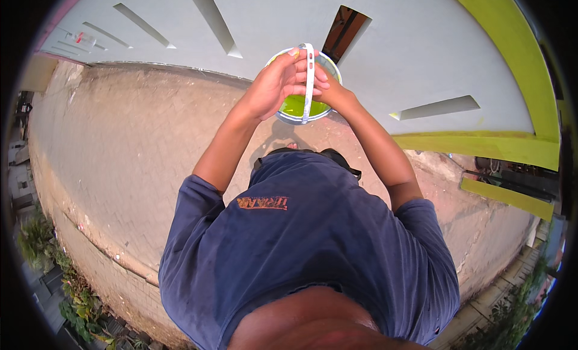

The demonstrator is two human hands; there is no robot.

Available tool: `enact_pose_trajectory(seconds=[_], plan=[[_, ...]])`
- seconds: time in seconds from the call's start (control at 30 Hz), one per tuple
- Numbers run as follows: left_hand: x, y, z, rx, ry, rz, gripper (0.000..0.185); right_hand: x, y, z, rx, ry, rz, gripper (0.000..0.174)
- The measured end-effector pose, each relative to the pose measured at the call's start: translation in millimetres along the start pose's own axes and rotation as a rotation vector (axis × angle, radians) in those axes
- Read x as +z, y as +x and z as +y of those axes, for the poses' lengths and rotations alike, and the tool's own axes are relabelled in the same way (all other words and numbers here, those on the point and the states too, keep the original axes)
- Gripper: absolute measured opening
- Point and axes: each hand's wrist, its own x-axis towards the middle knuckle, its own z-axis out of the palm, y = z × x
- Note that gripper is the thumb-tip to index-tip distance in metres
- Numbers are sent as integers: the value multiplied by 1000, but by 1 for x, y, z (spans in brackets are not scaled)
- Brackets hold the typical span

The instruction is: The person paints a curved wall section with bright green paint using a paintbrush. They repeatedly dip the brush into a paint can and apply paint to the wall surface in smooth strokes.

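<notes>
A small paint bucket (289, 120) with a pale rim is held up in front of my body, lime-green paint (295, 105) in its lower part. Its white plastic handle (309, 85) arches across the mouth. The fingers of my left hand (276, 81) pass under this handle, and their tips show on its far side. The left thumb points up by the rim and has a yellowish smear. My right hand (333, 89) reaches over the bucket's right rim. Its fingers are mostly hidden behind the left fingers and the handle, so I cannot see what they hold.
Close ahead stands a pale grey wall (280, 15) with slanted slots and a lime-green border (469, 143). Paving (149, 137) lies under me. A yellow-green board (505, 198) and dark clutter are at the right. Plants (74, 300) line the left edge behind.
</notes>
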Motion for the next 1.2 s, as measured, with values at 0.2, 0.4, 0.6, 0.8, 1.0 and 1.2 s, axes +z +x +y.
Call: enact_pose_trajectory(seconds=[0.2,0.4,0.6,0.8,1.0,1.2], plan=[[11,-4,-7,32,33,17,68,-49,-19,-35,110,-406,171,27],[21,-5,-21,27,3,113,66,-84,-50,-47,153,-129,331,27],[36,-4,-42,-18,-51,289,60,-62,-55,-39,74,-120,307,21],[36,3,-50,-43,-104,434,56,-54,-47,-32,-76,-242,204,16],[46,3,-44,-31,-146,503,54,-57,-39,-31,11,-172,122,16],[55,-2,-36,-24,-127,525,59,-61,-42,-39,1,-74,151,19]])
